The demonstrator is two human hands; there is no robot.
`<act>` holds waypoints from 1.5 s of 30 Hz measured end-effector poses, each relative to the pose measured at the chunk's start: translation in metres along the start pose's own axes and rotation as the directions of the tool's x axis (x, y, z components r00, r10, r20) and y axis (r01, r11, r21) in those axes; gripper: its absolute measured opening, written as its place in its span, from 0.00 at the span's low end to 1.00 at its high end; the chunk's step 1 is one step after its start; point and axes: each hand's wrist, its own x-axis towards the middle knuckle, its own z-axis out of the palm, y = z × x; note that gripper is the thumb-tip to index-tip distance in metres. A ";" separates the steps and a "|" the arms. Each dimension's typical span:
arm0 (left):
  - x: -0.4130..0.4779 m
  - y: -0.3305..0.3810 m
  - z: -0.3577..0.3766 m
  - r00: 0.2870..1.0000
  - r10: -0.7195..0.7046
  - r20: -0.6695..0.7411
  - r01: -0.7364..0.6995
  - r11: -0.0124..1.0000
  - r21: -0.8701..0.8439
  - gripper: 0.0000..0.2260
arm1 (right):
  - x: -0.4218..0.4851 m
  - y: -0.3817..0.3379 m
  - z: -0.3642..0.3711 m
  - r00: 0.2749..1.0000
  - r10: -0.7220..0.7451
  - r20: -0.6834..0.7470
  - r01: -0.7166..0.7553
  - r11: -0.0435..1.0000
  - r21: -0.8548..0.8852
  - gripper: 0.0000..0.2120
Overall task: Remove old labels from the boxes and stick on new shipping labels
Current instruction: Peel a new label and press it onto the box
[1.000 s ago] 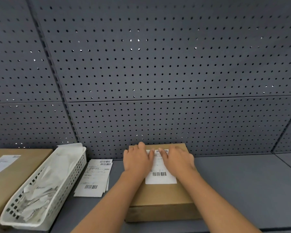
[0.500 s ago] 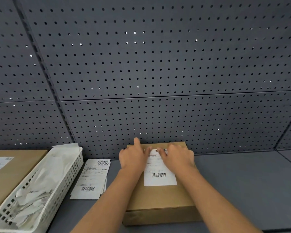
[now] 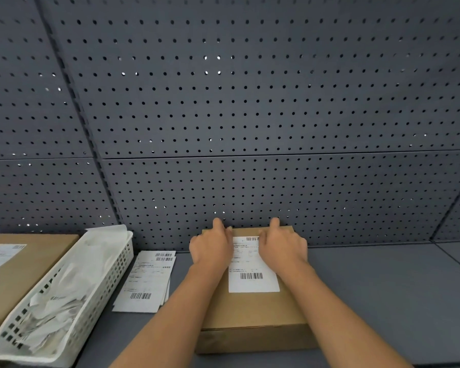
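Both spread flat, left hand (image 3: 210, 252) and right hand (image 3: 283, 251) pressed a limp white paper label (image 3: 252, 278) onto a stiff brown cardboard box (image 3: 250, 312), best gripped by its sides.

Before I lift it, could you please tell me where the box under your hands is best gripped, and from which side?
Likely its two long side walls, midway, one hand from each side. The box lies flat and wide, far end close to the pegboard, so the back is blocked; the left hand and right hand rest on its top.
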 end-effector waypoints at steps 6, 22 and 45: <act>-0.005 0.006 -0.003 1.000 -0.012 0.018 0.010 0.998 0.066 0.26 | 0.000 -0.003 0.004 1.000 -0.019 -0.011 0.019 0.998 -0.063 0.27; -0.004 -0.004 -0.009 0.999 -0.021 0.036 0.025 0.996 -0.090 0.21 | 0.000 0.004 -0.002 0.999 0.017 0.038 -0.020 0.998 0.056 0.16; -0.047 -0.018 -0.021 0.792 0.576 0.202 -0.530 0.813 -0.241 0.25 | -0.035 0.026 -0.006 0.880 -0.416 0.229 0.306 0.866 0.395 0.25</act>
